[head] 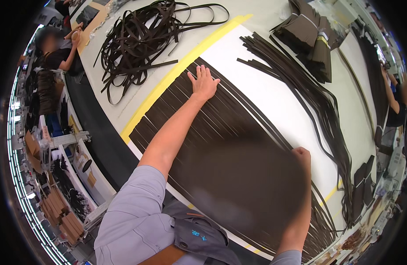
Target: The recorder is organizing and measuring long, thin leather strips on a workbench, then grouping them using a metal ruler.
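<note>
Long dark brown fabric strips (177,99) lie side by side on a white sheet (253,89) across the table. My left hand (203,82) rests flat near their far ends, palm down with fingers spread. At the right edge of the row, my right hand (302,155) is closed around a pair of separate dark strips (256,114), which run from beside my left fingers. A large blurred patch hides the middle of the row and part of my right forearm. Yellow tape (190,64) borders the far ends.
A tangled heap of dark straps (140,43) lies beyond the tape. To the right are a loose bunch of long strips (309,79) and tied brown bundles (302,33). One person (54,49) works at far left, another (397,99) at right. Cartons (54,208) stand lower left.
</note>
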Action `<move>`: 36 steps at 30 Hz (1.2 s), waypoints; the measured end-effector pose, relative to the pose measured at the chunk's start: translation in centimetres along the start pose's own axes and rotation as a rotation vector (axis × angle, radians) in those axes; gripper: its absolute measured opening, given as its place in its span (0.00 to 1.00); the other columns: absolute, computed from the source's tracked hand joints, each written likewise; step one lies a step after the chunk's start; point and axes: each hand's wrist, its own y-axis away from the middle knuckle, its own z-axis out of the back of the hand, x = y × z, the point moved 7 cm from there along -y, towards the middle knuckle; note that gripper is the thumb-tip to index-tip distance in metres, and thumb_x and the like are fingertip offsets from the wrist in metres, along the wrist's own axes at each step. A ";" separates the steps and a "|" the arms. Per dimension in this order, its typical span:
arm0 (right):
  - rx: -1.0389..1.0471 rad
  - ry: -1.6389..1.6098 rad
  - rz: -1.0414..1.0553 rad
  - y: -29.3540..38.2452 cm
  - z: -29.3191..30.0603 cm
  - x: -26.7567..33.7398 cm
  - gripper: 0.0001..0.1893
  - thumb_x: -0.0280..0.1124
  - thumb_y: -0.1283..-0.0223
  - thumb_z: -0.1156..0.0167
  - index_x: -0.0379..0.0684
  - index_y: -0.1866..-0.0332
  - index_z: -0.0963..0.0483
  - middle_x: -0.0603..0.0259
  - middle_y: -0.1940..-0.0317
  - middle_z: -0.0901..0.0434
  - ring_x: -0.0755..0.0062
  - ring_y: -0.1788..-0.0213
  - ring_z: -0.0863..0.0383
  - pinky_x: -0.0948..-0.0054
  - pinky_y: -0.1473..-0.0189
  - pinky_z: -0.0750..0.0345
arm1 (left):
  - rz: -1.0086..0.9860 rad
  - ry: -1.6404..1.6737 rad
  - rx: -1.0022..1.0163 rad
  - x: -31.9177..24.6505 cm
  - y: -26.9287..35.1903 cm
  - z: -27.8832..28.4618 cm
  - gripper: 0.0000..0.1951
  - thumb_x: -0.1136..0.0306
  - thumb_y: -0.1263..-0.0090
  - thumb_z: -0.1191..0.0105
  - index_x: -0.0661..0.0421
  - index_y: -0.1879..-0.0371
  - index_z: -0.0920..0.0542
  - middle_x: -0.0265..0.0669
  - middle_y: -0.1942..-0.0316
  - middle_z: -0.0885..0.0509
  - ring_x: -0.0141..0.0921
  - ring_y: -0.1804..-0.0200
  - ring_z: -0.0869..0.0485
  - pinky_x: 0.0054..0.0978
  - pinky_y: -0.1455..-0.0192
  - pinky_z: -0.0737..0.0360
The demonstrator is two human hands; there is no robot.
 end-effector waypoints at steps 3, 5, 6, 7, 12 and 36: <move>-0.006 0.016 -0.005 0.0 0.1 -0.3 0.08 0.30 0.47 0.36 0.35 0.73 0.22 0.69 0.83 0.26 0.82 0.80 0.30 0.80 0.76 0.29 | 0.010 -0.006 0.015 0.0 -0.2 0.0 0.36 0.48 0.28 0.57 0.63 0.31 0.45 0.49 0.27 0.50 0.43 0.24 0.56 0.62 0.29 0.62; -0.011 0.010 -0.013 0.0 0.2 -0.6 0.08 0.30 0.47 0.36 0.35 0.73 0.22 0.69 0.82 0.26 0.82 0.80 0.30 0.80 0.76 0.29 | 0.003 -0.006 0.021 -0.3 -0.2 -0.1 0.36 0.48 0.28 0.57 0.63 0.31 0.46 0.49 0.27 0.50 0.44 0.24 0.56 0.62 0.29 0.62; -0.016 0.004 -0.020 0.0 0.4 -0.8 0.08 0.30 0.47 0.36 0.35 0.72 0.22 0.69 0.82 0.26 0.82 0.80 0.29 0.80 0.76 0.29 | -0.022 0.001 -0.006 -0.7 -0.2 -0.1 0.36 0.48 0.28 0.56 0.62 0.31 0.46 0.51 0.27 0.50 0.44 0.24 0.56 0.61 0.29 0.62; -0.014 0.003 -0.029 0.2 0.1 -0.1 0.08 0.30 0.47 0.36 0.35 0.72 0.22 0.69 0.82 0.26 0.82 0.80 0.29 0.80 0.76 0.29 | -0.042 0.004 -0.030 -0.8 0.0 0.0 0.36 0.48 0.29 0.55 0.61 0.31 0.45 0.52 0.27 0.51 0.45 0.25 0.55 0.61 0.29 0.62; -0.006 0.069 -0.009 0.2 -0.2 1.2 0.08 0.31 0.47 0.36 0.36 0.73 0.22 0.69 0.82 0.24 0.82 0.80 0.29 0.80 0.77 0.30 | -0.095 0.031 -0.007 -1.7 0.4 -0.5 0.36 0.49 0.29 0.55 0.60 0.30 0.46 0.54 0.27 0.52 0.47 0.25 0.56 0.62 0.29 0.62; 0.011 0.107 -0.059 0.5 0.5 0.0 0.10 0.32 0.48 0.34 0.37 0.75 0.23 0.70 0.83 0.26 0.82 0.80 0.30 0.79 0.76 0.31 | -0.114 -0.028 -0.052 -3.9 0.4 -1.2 0.36 0.48 0.33 0.48 0.59 0.33 0.41 0.58 0.29 0.48 0.50 0.26 0.52 0.65 0.31 0.59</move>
